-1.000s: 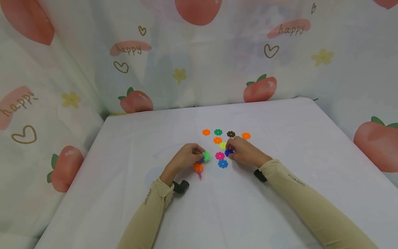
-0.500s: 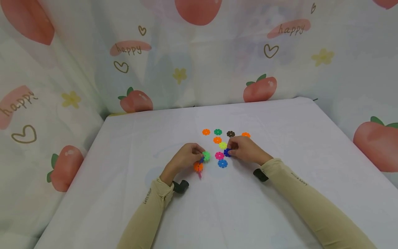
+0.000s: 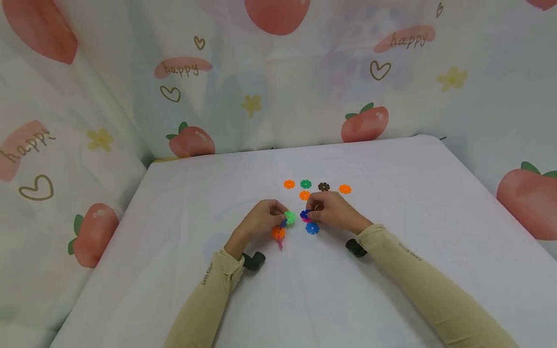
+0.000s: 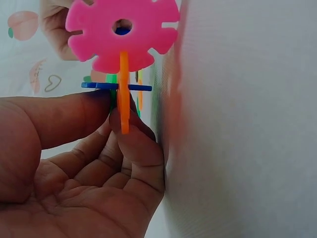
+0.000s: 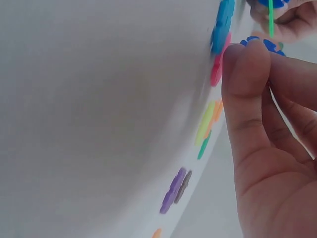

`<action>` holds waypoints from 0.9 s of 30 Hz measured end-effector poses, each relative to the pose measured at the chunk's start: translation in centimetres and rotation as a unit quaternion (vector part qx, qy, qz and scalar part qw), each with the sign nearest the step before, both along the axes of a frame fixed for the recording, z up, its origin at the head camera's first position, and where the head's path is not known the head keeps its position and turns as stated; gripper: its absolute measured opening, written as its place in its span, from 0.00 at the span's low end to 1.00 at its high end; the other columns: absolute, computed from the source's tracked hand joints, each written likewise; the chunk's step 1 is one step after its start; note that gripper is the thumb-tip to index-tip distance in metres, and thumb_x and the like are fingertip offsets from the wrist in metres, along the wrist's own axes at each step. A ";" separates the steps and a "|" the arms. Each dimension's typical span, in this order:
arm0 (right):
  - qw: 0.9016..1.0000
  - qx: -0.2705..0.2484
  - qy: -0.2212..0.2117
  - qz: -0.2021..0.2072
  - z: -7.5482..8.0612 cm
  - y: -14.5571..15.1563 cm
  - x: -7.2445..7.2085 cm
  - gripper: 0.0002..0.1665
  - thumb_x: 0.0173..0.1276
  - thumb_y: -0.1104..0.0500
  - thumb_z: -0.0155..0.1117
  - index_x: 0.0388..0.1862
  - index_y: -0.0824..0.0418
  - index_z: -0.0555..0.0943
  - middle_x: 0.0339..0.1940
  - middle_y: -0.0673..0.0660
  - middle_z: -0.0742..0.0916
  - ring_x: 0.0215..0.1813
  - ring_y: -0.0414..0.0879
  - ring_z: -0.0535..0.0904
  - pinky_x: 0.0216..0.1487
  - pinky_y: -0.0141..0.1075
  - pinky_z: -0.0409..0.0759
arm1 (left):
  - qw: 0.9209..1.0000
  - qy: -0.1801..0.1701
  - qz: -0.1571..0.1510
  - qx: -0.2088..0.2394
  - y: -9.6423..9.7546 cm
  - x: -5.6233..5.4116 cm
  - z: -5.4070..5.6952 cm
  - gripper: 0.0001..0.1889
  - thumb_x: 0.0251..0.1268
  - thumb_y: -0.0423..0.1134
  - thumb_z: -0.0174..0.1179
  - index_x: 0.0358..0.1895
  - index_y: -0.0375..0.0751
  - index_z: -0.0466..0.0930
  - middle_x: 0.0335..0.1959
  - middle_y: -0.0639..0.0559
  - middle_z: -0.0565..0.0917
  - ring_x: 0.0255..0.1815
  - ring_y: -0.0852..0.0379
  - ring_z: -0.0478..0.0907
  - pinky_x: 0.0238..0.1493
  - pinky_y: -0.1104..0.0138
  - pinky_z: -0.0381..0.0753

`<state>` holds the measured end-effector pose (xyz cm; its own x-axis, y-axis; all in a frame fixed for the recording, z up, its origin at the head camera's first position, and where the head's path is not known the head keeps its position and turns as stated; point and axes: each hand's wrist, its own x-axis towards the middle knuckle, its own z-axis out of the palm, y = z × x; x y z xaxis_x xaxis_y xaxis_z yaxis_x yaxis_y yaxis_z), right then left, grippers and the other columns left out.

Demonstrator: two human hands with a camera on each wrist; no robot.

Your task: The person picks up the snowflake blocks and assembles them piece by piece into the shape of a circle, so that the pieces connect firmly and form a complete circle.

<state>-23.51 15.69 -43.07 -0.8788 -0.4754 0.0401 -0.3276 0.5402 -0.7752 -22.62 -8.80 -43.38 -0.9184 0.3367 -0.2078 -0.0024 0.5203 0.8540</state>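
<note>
My left hand (image 3: 259,217) pinches a small chain of notched plastic snowflake discs between thumb and fingers. In it, a light green disc (image 3: 290,217), a blue disc (image 4: 96,86), an orange disc (image 4: 124,106) and a pink disc (image 4: 96,42) are slotted together at angles. My right hand (image 3: 335,211) holds a dark blue disc (image 3: 304,214) by its edge, a short gap away from the light green one. Below that disc, a loose pink disc (image 5: 217,69) lies on the cloth, partly covered in the head view. A lighter blue disc (image 3: 312,228) lies just in front.
Farther back on the white-covered table (image 3: 383,290) lie loose orange (image 3: 289,184), green (image 3: 306,183) and brown (image 3: 324,186) discs, among others. The right wrist view also shows a yellow disc (image 5: 205,124) and a purple disc (image 5: 173,191). A printed curtain (image 3: 300,87) stands behind.
My right hand has moved left with the dark blue disc, over the loose pink one, and now hides the yellow disc in the head view. My left hand has stayed nearly still.
</note>
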 end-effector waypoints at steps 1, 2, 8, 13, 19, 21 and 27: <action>1.000 -0.004 0.000 0.003 0.0 -0.2 0.0 0.06 0.71 0.70 0.72 0.37 0.62 0.83 0.33 0.53 0.88 0.36 0.48 0.83 0.39 0.40 0.84 | 1.000 0.001 0.000 -0.001 0.0 0.0 0.0 0.09 0.79 0.32 0.61 0.54 0.35 0.85 0.42 0.47 0.85 0.42 0.52 0.79 0.46 0.64 0.80; 1.000 -0.007 -0.002 0.005 -0.1 -0.4 0.0 0.06 0.71 0.70 0.72 0.37 0.62 0.83 0.34 0.54 0.88 0.35 0.48 0.84 0.39 0.39 0.85 | 1.000 0.002 0.000 -0.002 0.0 -0.1 0.0 0.09 0.79 0.32 0.61 0.54 0.35 0.85 0.42 0.48 0.85 0.42 0.52 0.79 0.46 0.64 0.80; 1.000 -0.012 -0.017 0.011 -0.2 -1.3 0.2 0.07 0.71 0.71 0.72 0.37 0.62 0.83 0.32 0.54 0.89 0.32 0.48 0.85 0.37 0.38 0.86 | 1.000 0.006 0.000 -0.005 0.0 -0.2 -0.2 0.08 0.78 0.31 0.62 0.54 0.35 0.85 0.41 0.48 0.85 0.41 0.53 0.79 0.45 0.65 0.80; 1.000 -0.013 -0.012 0.007 -0.1 -1.5 0.3 0.07 0.71 0.71 0.72 0.36 0.62 0.83 0.31 0.55 0.88 0.32 0.48 0.85 0.37 0.38 0.86 | 1.000 0.012 0.002 -0.005 -0.1 -0.1 0.0 0.08 0.78 0.31 0.61 0.54 0.34 0.85 0.41 0.47 0.85 0.41 0.53 0.79 0.45 0.65 0.80; 1.000 -0.009 0.008 0.013 -0.1 -1.5 0.3 0.07 0.70 0.72 0.72 0.36 0.62 0.83 0.31 0.54 0.88 0.32 0.46 0.84 0.37 0.39 0.86 | 1.000 0.017 -0.002 -0.002 -0.1 0.0 -0.1 0.09 0.79 0.31 0.61 0.54 0.34 0.85 0.41 0.47 0.85 0.41 0.53 0.80 0.46 0.64 0.81; 1.000 0.001 0.026 0.017 -0.1 -1.6 0.3 0.08 0.69 0.72 0.72 0.35 0.62 0.83 0.30 0.52 0.88 0.32 0.46 0.83 0.37 0.39 0.85 | 1.000 0.017 -0.003 0.000 -0.1 0.0 -0.1 0.09 0.78 0.31 0.61 0.54 0.34 0.85 0.41 0.47 0.85 0.41 0.53 0.80 0.46 0.64 0.81; 0.995 0.035 0.091 0.033 0.3 -2.3 0.7 0.07 0.68 0.73 0.72 0.34 0.63 0.86 0.30 0.51 0.86 0.35 0.46 0.80 0.42 0.41 0.82 | 1.000 0.019 -0.003 0.001 -0.1 0.0 -0.1 0.08 0.77 0.31 0.62 0.53 0.33 0.86 0.40 0.48 0.85 0.40 0.53 0.80 0.44 0.65 0.80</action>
